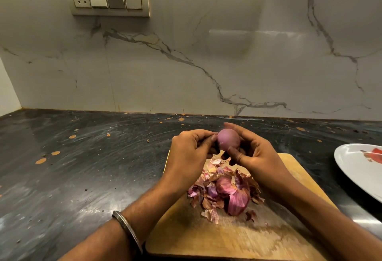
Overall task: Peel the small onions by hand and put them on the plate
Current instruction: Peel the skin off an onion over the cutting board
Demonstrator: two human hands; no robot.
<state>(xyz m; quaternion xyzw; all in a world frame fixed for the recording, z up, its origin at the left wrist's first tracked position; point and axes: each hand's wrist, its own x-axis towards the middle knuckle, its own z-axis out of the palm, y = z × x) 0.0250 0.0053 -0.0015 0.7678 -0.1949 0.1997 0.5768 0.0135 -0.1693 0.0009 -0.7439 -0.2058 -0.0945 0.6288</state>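
1. Head view shows, nearest, a wooden board (279, 238) with a heap of peels (225, 194).
2. Above its far end, the right hand (250, 153) holds the onion (228, 140) between thumb and fingers; the left hand (192, 149) pinches at its left side, probably a last bit of skin.
3. Better to pull thin strips and turn the onion slowly.
4. The onion looks smooth, pale purple, almost bare.
5. The plate (351, 169) waits at the right.
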